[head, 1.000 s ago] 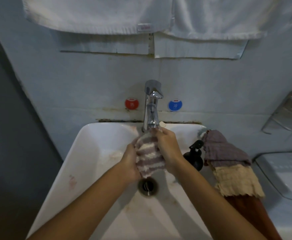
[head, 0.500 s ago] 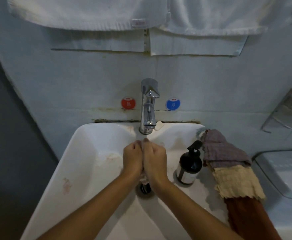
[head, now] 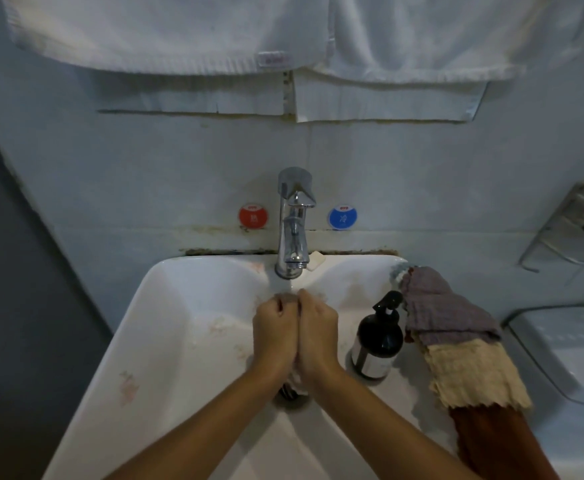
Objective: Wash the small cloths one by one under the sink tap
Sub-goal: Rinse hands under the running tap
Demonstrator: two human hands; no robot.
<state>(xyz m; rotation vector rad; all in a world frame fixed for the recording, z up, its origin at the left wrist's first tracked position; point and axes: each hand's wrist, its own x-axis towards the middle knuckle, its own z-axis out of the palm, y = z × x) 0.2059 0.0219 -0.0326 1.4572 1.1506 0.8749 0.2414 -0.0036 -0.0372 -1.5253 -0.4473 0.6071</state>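
Under the running tap (head: 294,233), the left hand (head: 275,336) and right hand (head: 318,336) are squeezing a small cloth (head: 297,377) between curled fingers, over the sink (head: 179,341) drain.

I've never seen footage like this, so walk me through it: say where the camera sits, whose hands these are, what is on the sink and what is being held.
There is no machine here. A person wears one wide-angle camera on the head, looking down at their own arms. The left hand and right hand are pressed together under the tap, with water running onto them, above the white sink. Their fingers are curled round a small cloth, of which only a pale bit shows below the hands, so it looks squeezed between them. On the sink's right edge stand a dark pump bottle and a pile of cloths: purple on top, then cream, then rust. White towels hang above.
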